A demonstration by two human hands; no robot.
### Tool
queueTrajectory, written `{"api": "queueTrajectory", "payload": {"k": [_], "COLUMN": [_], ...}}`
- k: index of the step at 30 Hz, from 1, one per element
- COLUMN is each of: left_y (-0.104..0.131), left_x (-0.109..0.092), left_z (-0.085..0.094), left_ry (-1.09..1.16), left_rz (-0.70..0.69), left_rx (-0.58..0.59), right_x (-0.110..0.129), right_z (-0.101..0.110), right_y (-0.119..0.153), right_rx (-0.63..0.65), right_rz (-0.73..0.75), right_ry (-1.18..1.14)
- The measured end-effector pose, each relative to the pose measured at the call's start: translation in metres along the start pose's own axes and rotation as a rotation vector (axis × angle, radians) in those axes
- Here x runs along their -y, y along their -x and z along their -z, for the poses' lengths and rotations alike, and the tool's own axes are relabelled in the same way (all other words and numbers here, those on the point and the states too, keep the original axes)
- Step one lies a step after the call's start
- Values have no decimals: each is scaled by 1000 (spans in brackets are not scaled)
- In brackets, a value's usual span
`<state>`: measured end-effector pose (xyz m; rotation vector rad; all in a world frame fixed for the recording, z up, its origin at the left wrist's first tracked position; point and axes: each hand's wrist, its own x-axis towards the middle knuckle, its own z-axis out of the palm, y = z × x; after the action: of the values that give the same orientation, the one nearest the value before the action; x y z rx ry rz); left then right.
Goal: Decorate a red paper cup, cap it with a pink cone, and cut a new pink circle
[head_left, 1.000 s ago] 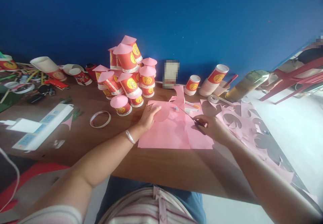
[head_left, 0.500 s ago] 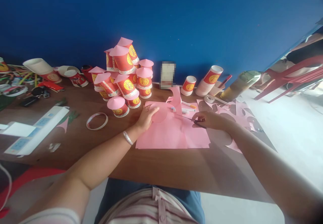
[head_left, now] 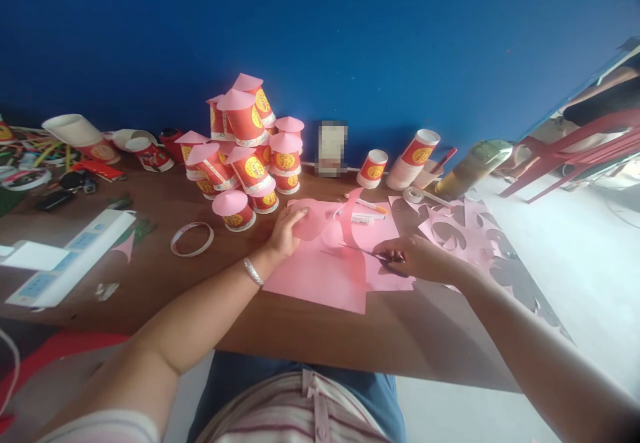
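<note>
My left hand [head_left: 286,231] is closed on a pink paper sheet [head_left: 320,276], thumb on top, at a rounded part near the sheet's upper left. My right hand [head_left: 415,256] grips a pair of scissors [head_left: 373,252], whose thin blades point left over the paper. A partly cut pink strip [head_left: 347,226] curls up just beyond the blades. Under the sheet lies more pink paper [head_left: 393,276]. An orange-ended marker [head_left: 369,204] and a white marker [head_left: 363,218] rest behind the strip.
Red paper cups [head_left: 250,173] with pink cone tops stand stacked at the back left. A tape roll [head_left: 192,239] and a power strip [head_left: 75,256] lie left. Pink offcuts [head_left: 470,230] spread right, near a bottle [head_left: 475,166] and more cups [head_left: 373,168]. Behind is a blue wall.
The held sheet has turned, its lower corner now nearer me. The scissors and my right hand have moved slightly down. The cut strip has shifted, and the offcuts on the right lie differently.
</note>
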<state>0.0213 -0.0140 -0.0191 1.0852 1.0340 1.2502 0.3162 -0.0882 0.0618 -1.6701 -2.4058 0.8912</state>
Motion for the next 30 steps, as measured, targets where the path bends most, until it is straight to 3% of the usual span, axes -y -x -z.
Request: {"api": "queueTrajectory", "payload": {"k": [3,8,11,14,19,21,24,27,30], "left_y": [-1,3,2,1,2,2,-3,-11,-16], "left_x": [0,-3,-1,1,-1,-1,1,0,-3], "left_z": [-2,-2,0,1,-1,-2,0,3,4], "left_ry": [207,303,283,287,309,324,360,446,513], "left_rz": [32,136,88,48,39,42,22,34,77], "left_rx": [-12,252,249,202,158,129,-48,-243,-266], "right_x": [7,1,-11,-21,-19,-10,6,21,26], "right_z": [-5,-21,-23,-21,-24,-28,-33,-34,-31], "right_y": [24,63,73,69,39,22,-7,-33,-46], "right_rx": [0,-2,-193,-402,-737,-721,-536,-331,-194], "right_rz": [21,-85,-199,-250,-168,-17,207,182,100], "right_ry": [15,210,297,231,119,151,246,418,597]}}
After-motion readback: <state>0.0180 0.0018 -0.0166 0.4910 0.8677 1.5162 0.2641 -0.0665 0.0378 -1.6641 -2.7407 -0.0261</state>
